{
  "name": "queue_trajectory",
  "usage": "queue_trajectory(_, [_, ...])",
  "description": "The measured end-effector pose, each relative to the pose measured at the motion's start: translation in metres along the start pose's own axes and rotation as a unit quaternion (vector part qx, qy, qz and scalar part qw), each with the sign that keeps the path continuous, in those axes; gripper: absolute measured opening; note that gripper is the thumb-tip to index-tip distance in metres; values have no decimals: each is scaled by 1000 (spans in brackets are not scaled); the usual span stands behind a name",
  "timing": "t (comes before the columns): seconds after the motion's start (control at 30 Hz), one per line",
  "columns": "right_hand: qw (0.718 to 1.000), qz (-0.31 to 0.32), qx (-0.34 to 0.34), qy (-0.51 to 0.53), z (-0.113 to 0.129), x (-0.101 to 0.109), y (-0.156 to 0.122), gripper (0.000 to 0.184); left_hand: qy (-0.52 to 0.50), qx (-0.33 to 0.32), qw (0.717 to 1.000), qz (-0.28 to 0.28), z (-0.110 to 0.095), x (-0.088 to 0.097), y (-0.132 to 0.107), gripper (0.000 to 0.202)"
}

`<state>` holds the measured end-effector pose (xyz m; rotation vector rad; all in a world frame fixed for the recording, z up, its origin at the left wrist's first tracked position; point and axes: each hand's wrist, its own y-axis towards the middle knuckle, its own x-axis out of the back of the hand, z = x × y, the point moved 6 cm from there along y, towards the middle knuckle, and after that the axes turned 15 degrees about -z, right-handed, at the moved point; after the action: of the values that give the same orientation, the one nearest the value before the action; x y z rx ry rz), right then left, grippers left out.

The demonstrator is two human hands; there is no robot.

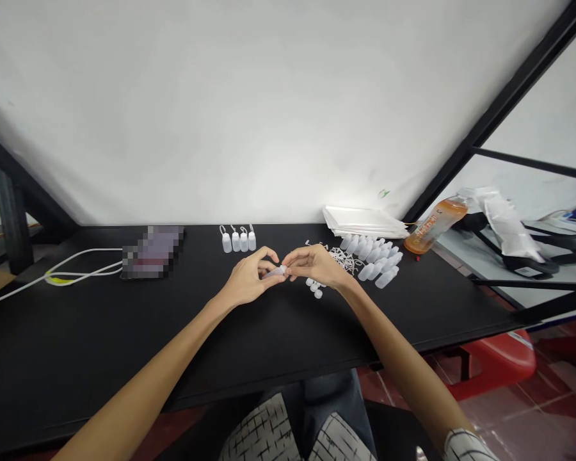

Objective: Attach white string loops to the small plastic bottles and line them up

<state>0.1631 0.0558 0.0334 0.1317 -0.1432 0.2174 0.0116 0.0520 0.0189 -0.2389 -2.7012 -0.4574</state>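
Over the middle of the black table, my left hand grips a small white plastic bottle lying sideways. My right hand meets it from the right, fingers pinched at the bottle's tip on something too small to make out. A few small white caps lie just under my right hand. To the right, several bottles lie in a heap beside a tangle of white cap loops. Several capped bottles stand upright in a row behind my hands.
A blurred-out flat object with white cables lies at the left. A stack of white sheets and an orange drink bottle sit at the back right. A red stool stands beyond the table's right end.
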Motion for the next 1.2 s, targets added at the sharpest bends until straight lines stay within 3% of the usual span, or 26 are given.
queue_trajectory(0.37, [1000,13,-12,13,-5,-5,-2,27,186,-94,978,3,-20,2,-6,20])
queue_trajectory(0.8, [999,14,-16,45,-4,-6,-3,28,343,-211,914,-38,-28,-5,-15,56])
queue_trajectory(1.07, [998,-28,38,30,9,4,-1,28,209,-148,963,-84,-27,3,-8,60])
queue_trajectory(1.2, [996,-54,62,19,14,8,-1,31,159,-124,975,-93,-24,7,-4,37])
